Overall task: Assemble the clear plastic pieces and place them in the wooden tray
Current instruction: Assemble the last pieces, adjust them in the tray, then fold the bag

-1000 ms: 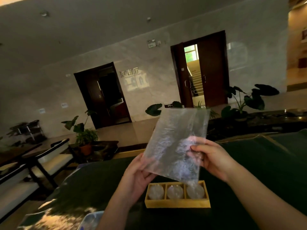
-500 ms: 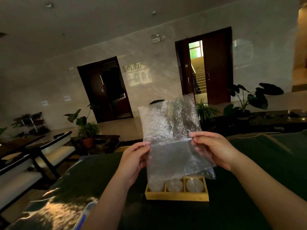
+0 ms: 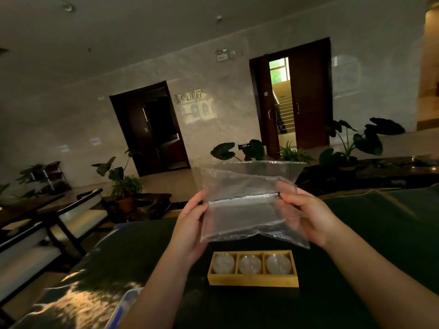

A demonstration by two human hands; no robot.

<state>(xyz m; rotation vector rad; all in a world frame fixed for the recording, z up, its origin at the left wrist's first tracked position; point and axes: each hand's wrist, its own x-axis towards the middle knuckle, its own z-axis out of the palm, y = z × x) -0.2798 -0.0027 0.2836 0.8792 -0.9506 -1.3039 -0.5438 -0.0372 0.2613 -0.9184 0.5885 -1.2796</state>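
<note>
At the bottom edge a pale container (image 3: 128, 305) with a blue mark is cut off and hard to identify. The wooden tray (image 3: 253, 280) sits on the dark green surface (image 3: 380, 233), each of its three compartments holding a round clear plastic piece (image 3: 250, 264), with bare surface on every side. Above it, both hands hold a crinkled clear plastic sheet (image 3: 247, 205) in the air: the left hand (image 3: 190, 224) pinches its left edge, the right hand (image 3: 306, 214) its right edge, fingers partly veiled behind the film. Beyond, plants and dark doorways are dim.
</note>
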